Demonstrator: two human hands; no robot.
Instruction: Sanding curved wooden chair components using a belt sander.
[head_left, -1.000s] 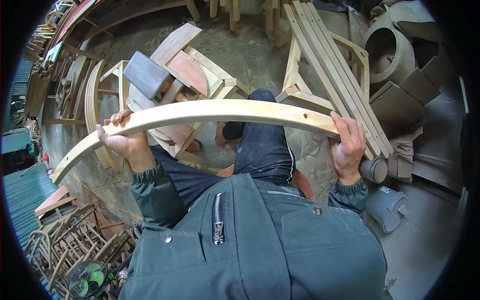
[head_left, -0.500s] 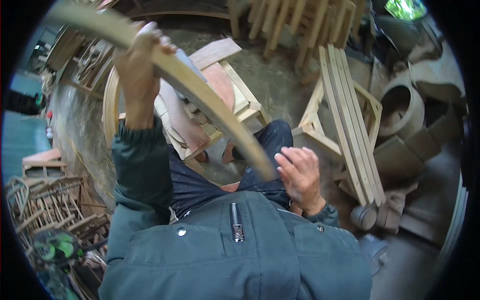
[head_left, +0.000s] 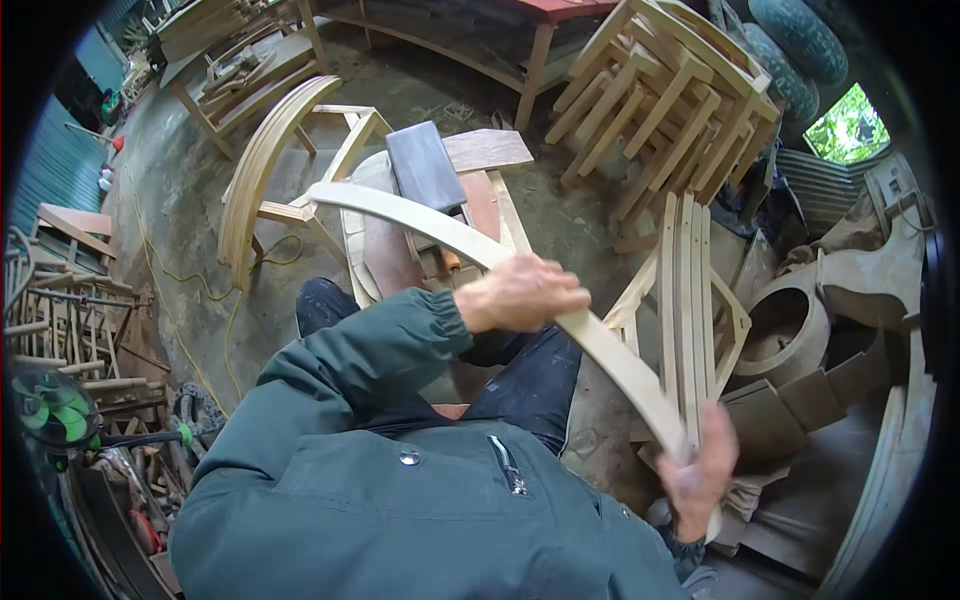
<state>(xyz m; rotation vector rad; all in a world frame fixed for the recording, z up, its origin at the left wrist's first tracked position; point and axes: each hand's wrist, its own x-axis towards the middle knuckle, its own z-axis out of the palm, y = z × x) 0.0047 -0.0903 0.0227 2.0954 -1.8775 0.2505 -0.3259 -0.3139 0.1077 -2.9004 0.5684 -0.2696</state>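
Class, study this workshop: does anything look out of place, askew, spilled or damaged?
One thing, mildly: the yellow cord lies in loose loops on the floor to the left, where a foot might catch it. The curved wooden bar in the left hand shows no plain damage, and I see no clear spill.

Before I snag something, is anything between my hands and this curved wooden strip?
Nothing visible: your left hand wraps over the curved wooden strip around its middle; your right hand is at its lower end, too blurred to tell its grip.
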